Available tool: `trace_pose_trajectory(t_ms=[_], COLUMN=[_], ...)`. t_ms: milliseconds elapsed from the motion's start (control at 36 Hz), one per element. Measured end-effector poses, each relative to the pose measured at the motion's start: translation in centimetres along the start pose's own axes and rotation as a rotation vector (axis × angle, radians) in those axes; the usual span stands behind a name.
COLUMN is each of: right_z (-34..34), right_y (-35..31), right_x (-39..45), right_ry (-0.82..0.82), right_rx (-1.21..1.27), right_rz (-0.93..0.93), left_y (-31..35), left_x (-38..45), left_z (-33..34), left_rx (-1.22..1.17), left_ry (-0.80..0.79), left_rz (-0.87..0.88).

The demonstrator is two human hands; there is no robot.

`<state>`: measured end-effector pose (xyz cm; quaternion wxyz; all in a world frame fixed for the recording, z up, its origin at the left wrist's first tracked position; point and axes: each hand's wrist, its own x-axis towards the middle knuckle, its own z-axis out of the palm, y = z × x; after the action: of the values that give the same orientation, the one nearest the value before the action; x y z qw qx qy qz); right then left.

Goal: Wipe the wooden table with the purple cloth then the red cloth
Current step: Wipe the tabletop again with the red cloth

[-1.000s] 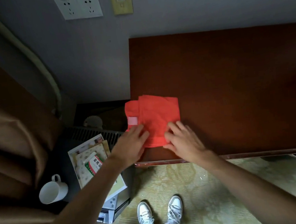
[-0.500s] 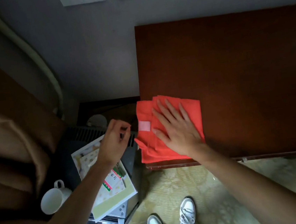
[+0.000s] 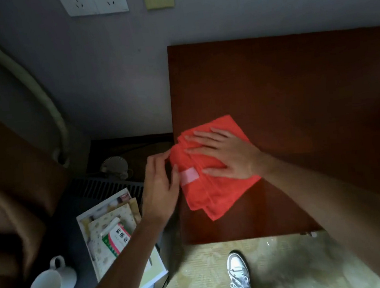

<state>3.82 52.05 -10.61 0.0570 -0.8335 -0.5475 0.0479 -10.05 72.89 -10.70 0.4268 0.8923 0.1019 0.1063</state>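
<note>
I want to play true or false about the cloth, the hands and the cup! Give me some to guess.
1. The right hand lies flat on the red cloth. True.
2. The red cloth is on the floor. False: it lies on the wooden table, at its left edge.
3. The left hand touches the cloth's left edge. True.
4. The white mug stands on the table. False: it sits low down to the left, beside the papers.
5. A purple cloth lies on the table. False: none shows.
</note>
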Motion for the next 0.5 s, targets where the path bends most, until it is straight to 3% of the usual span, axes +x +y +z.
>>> trace_pose_trajectory(t_ms=[139,361,500], right_z=[-1.3,-3.5,-4.6], right_y=[8.6,18.8,21.0], right_x=[5.4,13.7,16.5], right_ry=[-0.006,-0.007,0.011], right_rx=[-0.030,-0.052,0.004], right_rz=[-0.057,-0.094,0.141], left_y=[1.4,1.9,2.0], left_x=[1.4,0.7,0.7], left_z=[3.3,6.2,6.3], left_rx=[0.053,0.410,0.470], left_ry=[0.045,0.052,0.066], left_rz=[0.008,0.018,0.031])
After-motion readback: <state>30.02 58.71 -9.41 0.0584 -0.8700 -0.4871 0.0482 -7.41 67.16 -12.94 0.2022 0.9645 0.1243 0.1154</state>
